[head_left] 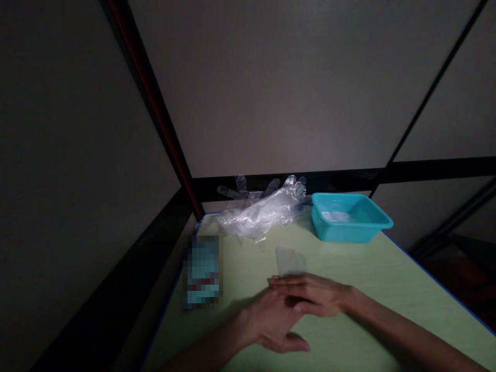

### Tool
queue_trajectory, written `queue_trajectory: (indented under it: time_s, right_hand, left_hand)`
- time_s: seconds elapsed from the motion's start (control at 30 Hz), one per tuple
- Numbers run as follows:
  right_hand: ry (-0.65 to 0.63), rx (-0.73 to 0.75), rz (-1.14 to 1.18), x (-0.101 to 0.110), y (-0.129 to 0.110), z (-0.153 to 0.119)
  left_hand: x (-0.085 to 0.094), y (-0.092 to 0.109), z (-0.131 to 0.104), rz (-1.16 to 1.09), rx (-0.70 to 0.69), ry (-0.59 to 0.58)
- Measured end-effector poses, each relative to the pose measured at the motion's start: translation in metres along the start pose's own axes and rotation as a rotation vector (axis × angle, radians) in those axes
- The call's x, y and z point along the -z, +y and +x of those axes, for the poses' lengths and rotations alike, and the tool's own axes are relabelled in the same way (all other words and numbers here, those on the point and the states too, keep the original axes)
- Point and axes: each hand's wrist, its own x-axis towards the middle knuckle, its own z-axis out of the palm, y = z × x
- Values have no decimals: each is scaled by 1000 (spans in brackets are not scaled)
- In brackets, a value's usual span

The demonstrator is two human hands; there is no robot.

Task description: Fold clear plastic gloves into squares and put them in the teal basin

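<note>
Near the front of the table, my left hand (273, 321) is held with its back up and its thumb stretched out to the right. Across its knuckles and fingers lies my right hand (315, 294), fingers straight and flat. Most of the left fingers are hidden beneath it. No object shows in either hand. Just beyond the fingertips a small clear plastic piece (290, 260) rests on the table; its near edge is covered by the right hand.
Crumpled clear plastic gloves (261, 214) are heaped at the table's back edge. A turquoise basin (344, 233) with something pale inside stands at the back right. A blurred-out teal packet (202, 268) lies at the left edge. Panelled walls (271, 93) rise behind the pale green table (387, 289).
</note>
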Motion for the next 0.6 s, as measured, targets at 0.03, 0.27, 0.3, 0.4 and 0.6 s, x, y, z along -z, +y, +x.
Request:
queue_trajectory:
  time_s: [0.03,0.27,0.3,0.4,0.6]
  right_hand:
    - [-39,0,-36,-1,0,0]
    - [-186,-35,-222,10,30,6]
    - [-186,-43,-259,12,35,7]
    - [-159,-71,-353,17,49,12]
    - [-115,-61,-434,21,63,17]
  left_hand:
    - [0,0,0,-1,2,7]
    - [0,0,-1,-33,-5,-1]
    - [0,0,-2,-40,-16,-6]
    - [1,-1,-3,-60,-64,13]
    - [2,-1,-4,-62,-76,33]
